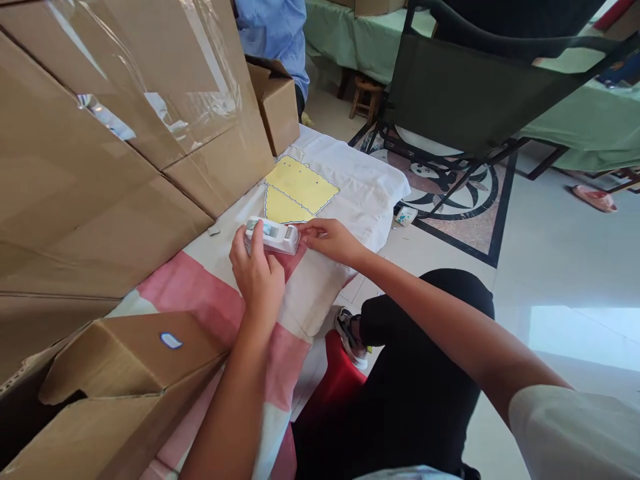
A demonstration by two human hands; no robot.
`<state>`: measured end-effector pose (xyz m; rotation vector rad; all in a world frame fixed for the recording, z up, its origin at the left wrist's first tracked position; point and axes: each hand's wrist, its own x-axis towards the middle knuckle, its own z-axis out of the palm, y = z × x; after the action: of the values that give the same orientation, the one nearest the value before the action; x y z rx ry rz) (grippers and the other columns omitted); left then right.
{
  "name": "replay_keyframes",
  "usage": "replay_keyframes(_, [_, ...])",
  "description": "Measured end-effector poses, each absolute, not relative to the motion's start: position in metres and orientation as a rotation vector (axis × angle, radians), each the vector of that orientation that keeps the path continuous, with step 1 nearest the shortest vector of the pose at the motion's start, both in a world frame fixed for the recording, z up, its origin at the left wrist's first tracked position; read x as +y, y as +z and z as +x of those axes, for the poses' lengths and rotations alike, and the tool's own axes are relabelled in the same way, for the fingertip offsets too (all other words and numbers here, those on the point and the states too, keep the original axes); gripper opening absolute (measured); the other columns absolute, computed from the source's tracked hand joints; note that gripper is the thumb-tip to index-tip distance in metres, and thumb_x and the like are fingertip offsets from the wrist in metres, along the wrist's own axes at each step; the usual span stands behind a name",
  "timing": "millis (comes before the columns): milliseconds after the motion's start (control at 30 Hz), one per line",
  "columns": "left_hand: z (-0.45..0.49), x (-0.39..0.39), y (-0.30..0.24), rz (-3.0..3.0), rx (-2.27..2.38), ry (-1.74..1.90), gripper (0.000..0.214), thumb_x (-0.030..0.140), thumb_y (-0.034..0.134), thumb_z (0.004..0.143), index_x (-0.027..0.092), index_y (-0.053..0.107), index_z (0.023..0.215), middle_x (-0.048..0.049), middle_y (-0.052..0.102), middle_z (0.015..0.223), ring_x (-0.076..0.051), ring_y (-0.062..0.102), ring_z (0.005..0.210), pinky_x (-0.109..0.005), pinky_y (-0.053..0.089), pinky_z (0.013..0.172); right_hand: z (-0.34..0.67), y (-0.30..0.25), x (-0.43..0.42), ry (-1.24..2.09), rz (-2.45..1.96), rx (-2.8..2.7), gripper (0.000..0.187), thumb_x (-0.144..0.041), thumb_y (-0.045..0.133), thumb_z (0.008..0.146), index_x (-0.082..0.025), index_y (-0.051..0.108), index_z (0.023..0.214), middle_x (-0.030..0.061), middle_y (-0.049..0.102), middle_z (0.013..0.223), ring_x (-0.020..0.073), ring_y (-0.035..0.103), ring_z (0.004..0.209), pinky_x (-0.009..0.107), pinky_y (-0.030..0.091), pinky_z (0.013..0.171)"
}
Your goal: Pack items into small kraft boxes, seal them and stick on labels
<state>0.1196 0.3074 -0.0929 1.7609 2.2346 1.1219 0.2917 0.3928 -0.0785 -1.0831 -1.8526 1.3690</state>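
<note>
Clasping a white device (pixel 274 236), left hand (pixel 260 277) is over pink-and-white cloth (pixel 193 280) beside cartons (pixel 100 193); right hand (pixel 333 241): grip unclear

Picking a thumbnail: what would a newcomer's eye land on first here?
Probably the taped cardboard boxes, filling the upper left. Next, near the middle, the bright yellow sheets, just beyond a small white device with the left hand and right hand at it. Then the large dark chair, upper right.
</note>
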Motion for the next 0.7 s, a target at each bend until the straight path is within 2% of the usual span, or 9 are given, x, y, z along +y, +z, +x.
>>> replay_keyframes(167, [0.121, 0.305, -0.087, 1.743, 2.298, 1.016, 0.075, 0.000, 0.045, 0.082, 0.025, 0.049, 0.152, -0.0135, 0.043, 0.158, -0.036, 0.044, 0.144, -0.054, 0.043, 0.116, 0.286, -0.078, 0.387, 1.340, -1.119, -1.787, 0.020, -0.014, 0.062, 0.079, -0.018, 0.067, 0.097, -0.0054, 0.059, 0.067, 0.0146, 0.058, 0.072, 0.030, 0.046, 0.077])
replay_keyframes(333, [0.123, 0.304, -0.081, 1.720, 2.338, 0.969, 0.074, 0.001, 0.046, 0.082, 0.027, 0.049, 0.152, -0.0134, 0.045, 0.158, -0.038, 0.047, 0.140, -0.058, 0.048, 0.110, 0.280, -0.075, 0.384, 1.380, -1.054, -1.747, 0.015, -0.011, 0.059, 0.079, -0.019, 0.062, 0.092, -0.0069, 0.056, 0.065, 0.0126, 0.053, 0.066, 0.028, 0.043, 0.071])
replay_keyframes(467, [0.123, 0.304, -0.081, 1.714, 2.355, 0.955, 0.075, 0.000, 0.047, 0.082, 0.028, 0.049, 0.152, -0.0123, 0.045, 0.157, -0.038, 0.047, 0.141, -0.057, 0.050, 0.108, 0.273, -0.072, 0.389, 1.541, -1.087, -1.652, 0.007, -0.013, 0.062, 0.082, -0.018, 0.058, 0.085, -0.0067, 0.055, 0.063, 0.0103, 0.048, 0.059, 0.025, 0.038, 0.060])
replay_keyframes(567, [0.123, 0.304, -0.081, 1.725, 2.357, 0.970, 0.075, 0.000, 0.047, 0.081, 0.028, 0.050, 0.151, -0.0112, 0.046, 0.157, -0.036, 0.049, 0.139, -0.053, 0.051, 0.107, 0.271, -0.068, 0.395, 1.699, -1.133, -1.570, 0.011, -0.014, 0.060, 0.087, -0.018, 0.054, 0.079, -0.0066, 0.052, 0.059, 0.0086, 0.042, 0.053, 0.023, 0.032, 0.052])
replay_keyframes(700, [0.123, 0.304, -0.081, 1.727, 2.364, 0.974, 0.075, 0.002, 0.047, 0.080, 0.027, 0.051, 0.150, -0.0105, 0.048, 0.156, -0.035, 0.052, 0.135, -0.049, 0.054, 0.103, 0.275, -0.060, 0.401, 1.740, -1.132, -1.680, 0.018, -0.007, 0.056, 0.088, -0.019, 0.052, 0.074, -0.0058, 0.047, 0.058, 0.0086, 0.039, 0.054, 0.022, 0.028, 0.050])
